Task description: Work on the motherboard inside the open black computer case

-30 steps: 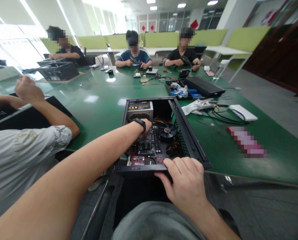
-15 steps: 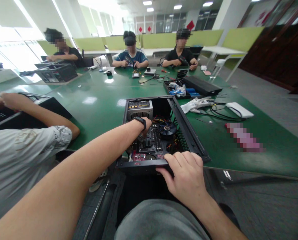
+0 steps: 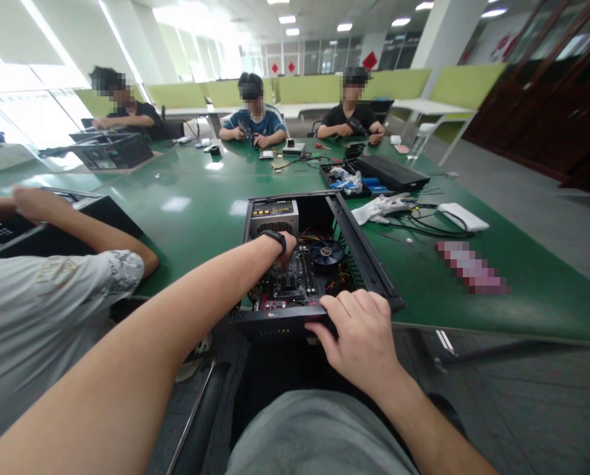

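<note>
from here i see an open black case (image 3: 367, 254), its fan (image 3: 326, 254) bare; right hand (image 3: 361, 335) pinches it, left hand (image 3: 288, 244), partly hidden, i can't tell.

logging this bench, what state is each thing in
Computer case: uncovered, inner parts exposed
Left hand: inside the case, fingertips hidden
Right hand: gripping the case's near edge
Wristband: fastened on the left wrist
Fan: inside the case; can't tell if spinning
Power supply: in the case's far left corner
Glove bundle: lying loose, unworn
Black tray: open, things inside
</note>
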Available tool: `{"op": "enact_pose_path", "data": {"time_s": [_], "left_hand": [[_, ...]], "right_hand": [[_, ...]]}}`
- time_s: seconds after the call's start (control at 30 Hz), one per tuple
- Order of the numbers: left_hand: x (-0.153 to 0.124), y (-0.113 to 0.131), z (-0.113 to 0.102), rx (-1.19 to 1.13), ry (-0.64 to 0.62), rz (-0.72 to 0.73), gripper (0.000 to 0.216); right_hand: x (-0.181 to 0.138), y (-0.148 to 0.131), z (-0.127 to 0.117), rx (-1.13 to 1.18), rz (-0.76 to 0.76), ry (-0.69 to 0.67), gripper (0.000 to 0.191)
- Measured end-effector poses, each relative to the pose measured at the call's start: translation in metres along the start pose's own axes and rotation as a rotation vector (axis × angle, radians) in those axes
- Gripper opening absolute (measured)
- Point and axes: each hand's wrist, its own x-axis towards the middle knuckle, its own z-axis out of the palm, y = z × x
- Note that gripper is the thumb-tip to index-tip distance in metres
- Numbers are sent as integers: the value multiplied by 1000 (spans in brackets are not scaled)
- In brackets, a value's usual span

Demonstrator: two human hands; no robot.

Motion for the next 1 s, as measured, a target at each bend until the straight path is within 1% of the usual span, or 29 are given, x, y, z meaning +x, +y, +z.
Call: {"op": "enact_pose_path", "data": {"time_s": [0.13, 0.3, 0.47, 0.7, 1.0], "left_hand": [[2, -1, 2, -37, 14, -10, 58], [5, -2, 5, 8, 18, -11, 61], [9, -3, 7, -16, 34, -15, 56], [0, 1, 2, -36, 47, -28, 57], [4, -3, 2, -30, -17, 11, 54]], "right_hand": [[-1, 0, -1, -1, 2, -5, 25], [-1, -1, 0, -8, 4, -3, 25], [-1, 0, 1, -12, 9, -15, 26], [-1, 0, 2, -16, -3, 9, 25], [-1, 0, 2, -10, 9, 8, 25]]}}
